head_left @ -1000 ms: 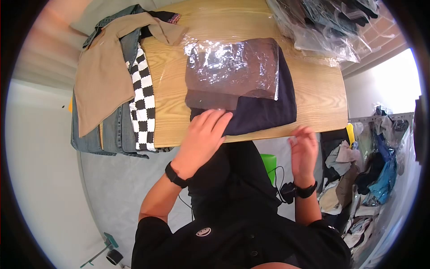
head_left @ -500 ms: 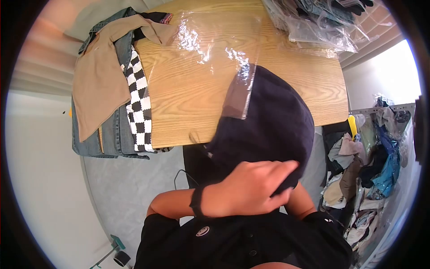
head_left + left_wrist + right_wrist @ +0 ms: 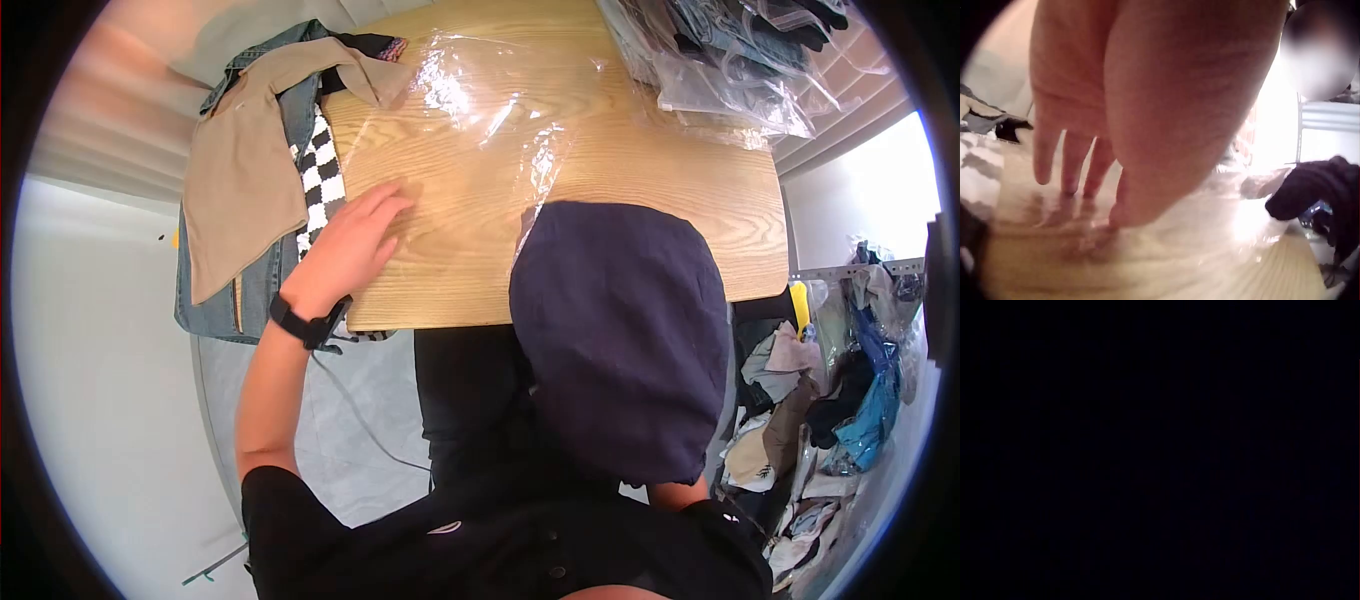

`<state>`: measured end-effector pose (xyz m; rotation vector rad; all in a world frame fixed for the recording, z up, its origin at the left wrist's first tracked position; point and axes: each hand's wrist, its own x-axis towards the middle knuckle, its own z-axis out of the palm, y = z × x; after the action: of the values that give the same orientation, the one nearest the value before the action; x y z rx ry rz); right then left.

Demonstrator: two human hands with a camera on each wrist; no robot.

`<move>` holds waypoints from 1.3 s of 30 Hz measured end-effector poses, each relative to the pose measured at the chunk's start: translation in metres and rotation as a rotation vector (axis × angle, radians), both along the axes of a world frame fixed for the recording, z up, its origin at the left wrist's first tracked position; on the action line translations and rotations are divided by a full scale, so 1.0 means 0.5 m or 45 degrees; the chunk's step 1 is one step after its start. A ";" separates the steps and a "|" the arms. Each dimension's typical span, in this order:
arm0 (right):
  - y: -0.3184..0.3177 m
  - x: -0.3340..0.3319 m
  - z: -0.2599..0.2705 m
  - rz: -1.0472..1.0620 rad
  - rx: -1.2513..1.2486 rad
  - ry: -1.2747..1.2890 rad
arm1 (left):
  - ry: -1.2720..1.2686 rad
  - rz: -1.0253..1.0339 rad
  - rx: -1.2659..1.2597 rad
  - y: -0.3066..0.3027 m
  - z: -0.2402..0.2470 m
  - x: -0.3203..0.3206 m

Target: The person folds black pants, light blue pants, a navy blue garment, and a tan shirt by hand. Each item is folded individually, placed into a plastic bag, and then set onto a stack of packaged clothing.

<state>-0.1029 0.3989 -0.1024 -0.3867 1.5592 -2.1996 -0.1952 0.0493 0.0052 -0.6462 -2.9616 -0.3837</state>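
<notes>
A folded dark navy garment (image 3: 620, 340) hangs in front of the person's body at the table's front edge, covering the right hand and most of that forearm (image 3: 680, 494). The right wrist view is black. My left hand (image 3: 350, 248) reaches over the left part of the table, fingers extended with nothing in them. In the left wrist view, the fingertips of this left hand (image 3: 1166, 106) are right at a clear plastic bag (image 3: 1229, 212), and the dark garment (image 3: 1316, 194) shows at right. Flat and shiny, the clear bag (image 3: 445, 90) spreads across the wooden table, reaching the garment's upper left edge.
Left on the table (image 3: 700, 190) lie a beige top (image 3: 245, 170), blue jeans (image 3: 262, 285) and a black-and-white checkered cloth (image 3: 322, 175). Bagged clothes (image 3: 720, 70) are piled at the back right. Beyond the right edge stand more bagged garments (image 3: 865, 390). A cable (image 3: 365, 425) hangs below my left wrist.
The dark garment has come out from under the bag and off the table toward the body, upright over the right hand. My left hand moved from the garment to the table's left side.
</notes>
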 end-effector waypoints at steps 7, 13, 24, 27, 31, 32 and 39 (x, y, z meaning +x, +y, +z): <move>0.006 0.014 0.005 -0.013 -0.015 -0.016 | 0.003 -0.072 -0.198 -0.007 -0.028 -0.033; 0.010 0.029 0.008 -0.012 -0.028 -0.036 | -0.088 -0.066 -0.131 0.024 0.000 -0.023; 0.005 0.051 0.013 -0.051 -0.036 -0.079 | -0.404 0.102 0.293 0.044 0.025 0.009; 0.006 0.058 0.016 -0.069 -0.032 -0.092 | -0.308 0.059 0.276 0.069 0.071 0.022; 0.003 0.057 0.019 -0.065 -0.025 -0.096 | -0.097 -0.082 0.234 0.072 0.079 0.033; 0.002 0.058 0.020 -0.064 -0.024 -0.098 | -0.027 -0.089 0.194 0.073 0.079 0.035; 0.000 0.054 0.027 -0.065 -0.006 -0.101 | -0.032 -0.085 0.287 0.075 0.101 0.057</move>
<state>-0.0762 0.3989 -0.0888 -0.2611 1.5381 -2.2289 -0.1666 0.0870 0.0556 -0.7181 -2.8656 -0.7233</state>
